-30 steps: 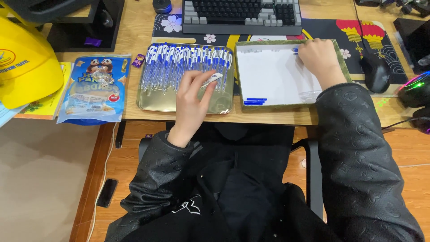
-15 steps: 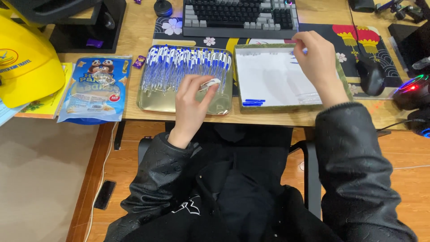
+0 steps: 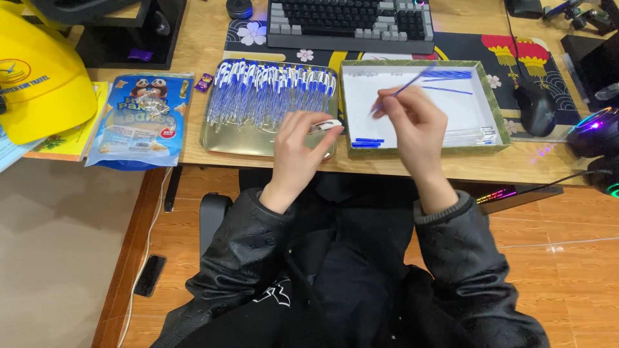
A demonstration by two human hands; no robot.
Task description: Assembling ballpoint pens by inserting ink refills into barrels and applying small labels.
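Two bare hands work above a wooden desk (image 3: 193, 45). The left hand (image 3: 298, 149) is closed on a clear pen barrel (image 3: 325, 125), held over the near edge of a metal tray (image 3: 222, 138) packed with blue-and-white pens (image 3: 271, 90). The right hand (image 3: 412, 119) pinches a thin blue refill (image 3: 412, 82) between fingertips, raised at a slant above a shallow white box with a green rim (image 3: 425, 151). Inside that box lie more blue refills (image 3: 448, 75) at the far side, short blue caps (image 3: 369, 142) at the near left corner and clear barrels (image 3: 469, 135) at the near right. Left of the tray sits a flat blue snack bag (image 3: 138, 122) — rectangular, with two panda figures at its top and a small red round label low on its right. Beyond it rests a yellow cap (image 3: 45, 84) bearing a round emblem. A keyboard (image 3: 351, 22) and a black mouse (image 3: 535, 109) lie further back.
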